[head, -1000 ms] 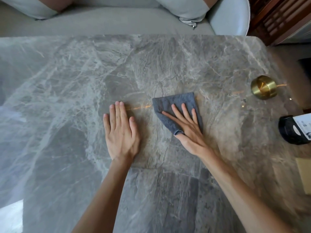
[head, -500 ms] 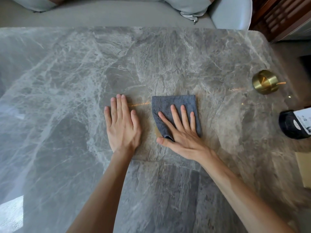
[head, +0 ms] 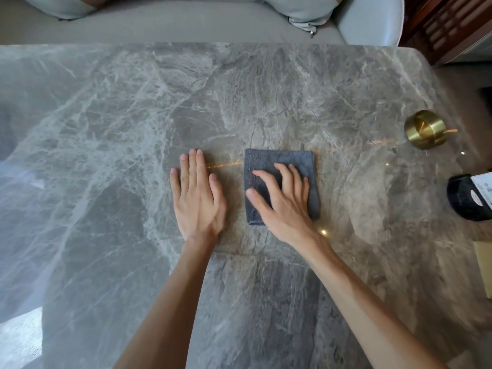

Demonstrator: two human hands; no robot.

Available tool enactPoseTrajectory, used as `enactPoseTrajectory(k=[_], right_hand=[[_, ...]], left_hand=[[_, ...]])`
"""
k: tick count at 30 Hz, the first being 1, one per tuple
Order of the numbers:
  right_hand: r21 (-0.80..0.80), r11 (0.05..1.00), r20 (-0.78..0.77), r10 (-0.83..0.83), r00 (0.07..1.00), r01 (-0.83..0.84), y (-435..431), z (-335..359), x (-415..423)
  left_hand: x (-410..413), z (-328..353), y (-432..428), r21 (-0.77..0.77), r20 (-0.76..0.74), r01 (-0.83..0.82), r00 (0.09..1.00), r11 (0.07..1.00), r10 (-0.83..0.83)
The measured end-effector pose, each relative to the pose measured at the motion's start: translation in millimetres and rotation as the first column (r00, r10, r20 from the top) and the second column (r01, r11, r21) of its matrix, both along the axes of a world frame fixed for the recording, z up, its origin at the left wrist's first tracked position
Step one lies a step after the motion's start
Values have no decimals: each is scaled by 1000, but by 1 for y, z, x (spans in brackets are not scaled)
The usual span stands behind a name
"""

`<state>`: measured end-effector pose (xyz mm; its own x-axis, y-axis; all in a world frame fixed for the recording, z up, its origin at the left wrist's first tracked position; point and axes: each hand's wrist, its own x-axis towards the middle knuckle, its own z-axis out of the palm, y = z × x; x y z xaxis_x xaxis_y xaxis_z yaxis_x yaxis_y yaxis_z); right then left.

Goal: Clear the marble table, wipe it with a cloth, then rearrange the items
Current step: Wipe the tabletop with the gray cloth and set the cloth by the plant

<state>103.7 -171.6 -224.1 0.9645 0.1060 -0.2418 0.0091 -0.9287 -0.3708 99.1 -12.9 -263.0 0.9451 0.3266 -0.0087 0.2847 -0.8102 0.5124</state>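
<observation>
Grey-veined marble table (head: 266, 302) fills the view; near its middle the right hand (head: 282, 203) presses flat on the folded blue-grey cloth (head: 282, 161), not gripping it. A second ago the cloth lay skewed; now it sits square, so wiping looks under way. Just beside it, the left hand (head: 198, 198) rests flat and empty. Farther right stands a round brass holder (head: 425, 129).

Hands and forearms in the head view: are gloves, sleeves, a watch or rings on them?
Nothing worn shows. The left hand and right hand are bare, without gloves, and no ring is visible on the fingers. Both forearms are uncovered from wrist to the frame's bottom edge: no sleeve, cuff, watch or band appears. Any clothing higher up is out of view.
</observation>
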Motion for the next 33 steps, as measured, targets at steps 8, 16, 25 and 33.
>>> enactPoseTrajectory(k=[8, 16, 25, 33], right_hand=[[-61, 998, -9, 29, 1000, -30, 4, -4, -4], [-242, 909, -197, 296, 935, -339, -13, -3, -13], [-177, 920, -53, 345, 937, -349, -6, -10, -39], [-95, 983, -85, 147, 985, -155, -8, -10, -23]], left_hand=[[0, 2, 1, -59, 36, -13, 999, 998, 16], [-1, 2, 2, -68, 29, -7, 1000, 998, 9], [0, 5, 5, -97, 40, -6, 999, 995, 10], [-1, 7, 8, -159, 47, 36, 998, 987, -29]])
